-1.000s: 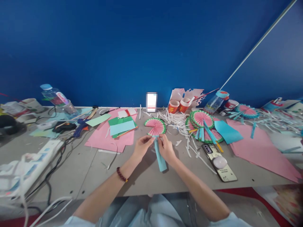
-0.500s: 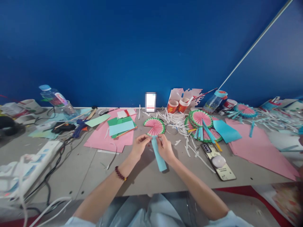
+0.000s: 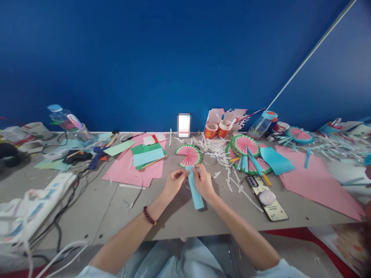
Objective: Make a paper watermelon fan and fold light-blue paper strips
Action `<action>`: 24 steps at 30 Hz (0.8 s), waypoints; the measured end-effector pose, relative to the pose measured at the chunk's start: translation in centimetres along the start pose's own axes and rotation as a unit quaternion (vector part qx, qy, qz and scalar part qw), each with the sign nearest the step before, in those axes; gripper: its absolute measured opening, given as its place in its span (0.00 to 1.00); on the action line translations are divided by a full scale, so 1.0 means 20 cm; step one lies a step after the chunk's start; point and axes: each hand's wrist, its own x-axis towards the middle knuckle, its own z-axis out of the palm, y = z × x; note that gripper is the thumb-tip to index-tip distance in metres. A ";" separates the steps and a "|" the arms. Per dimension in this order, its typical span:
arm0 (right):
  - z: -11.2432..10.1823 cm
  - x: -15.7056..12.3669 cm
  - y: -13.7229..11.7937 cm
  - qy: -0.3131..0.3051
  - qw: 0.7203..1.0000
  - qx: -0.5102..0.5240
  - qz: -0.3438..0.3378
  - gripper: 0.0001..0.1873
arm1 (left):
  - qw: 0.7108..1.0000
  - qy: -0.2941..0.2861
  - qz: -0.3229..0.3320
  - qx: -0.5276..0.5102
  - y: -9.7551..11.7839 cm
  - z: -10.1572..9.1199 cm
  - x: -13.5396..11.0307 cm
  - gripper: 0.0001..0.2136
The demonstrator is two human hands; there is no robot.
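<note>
A pleated paper fan (image 3: pixel 189 154), pink with a green rim like a watermelon slice, lies on the grey table (image 3: pixel 121 208) with a light blue paper handle (image 3: pixel 194 193) running toward me. My left hand (image 3: pixel 174 183) pinches the top of the handle from the left, just under the fan. My right hand (image 3: pixel 203 181) pinches the same spot from the right. A dark bead bracelet sits on my left wrist.
Finished fans (image 3: pixel 246 152) are piled to the right, beside a phone (image 3: pixel 268 199), pink sheets (image 3: pixel 315 177), white paper strips and red paper cups (image 3: pixel 217 130). On the left lie coloured paper sheets (image 3: pixel 146 155), a glue gun (image 3: pixel 97 157), a water bottle (image 3: pixel 68 120), a power strip (image 3: pixel 43 197) and cables.
My hands stay on the join between fan and handle, with the fingers shifting slightly. The view has drifted a little.
</note>
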 end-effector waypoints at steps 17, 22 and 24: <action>0.01 -0.02 -0.03 -0.034 0.999 0.000 -0.008 0.11 | 0.985 0.004 0.125 0.119 -0.02 -0.05 0.01 0.16; 0.00 -0.01 0.01 0.001 1.000 -0.011 -0.011 0.11 | 0.992 -0.011 0.078 0.095 -0.04 -0.02 0.00 0.18; 0.00 0.00 0.01 0.012 1.000 -0.020 -0.011 0.11 | 0.991 -0.035 0.075 0.106 -0.04 -0.01 -0.01 0.18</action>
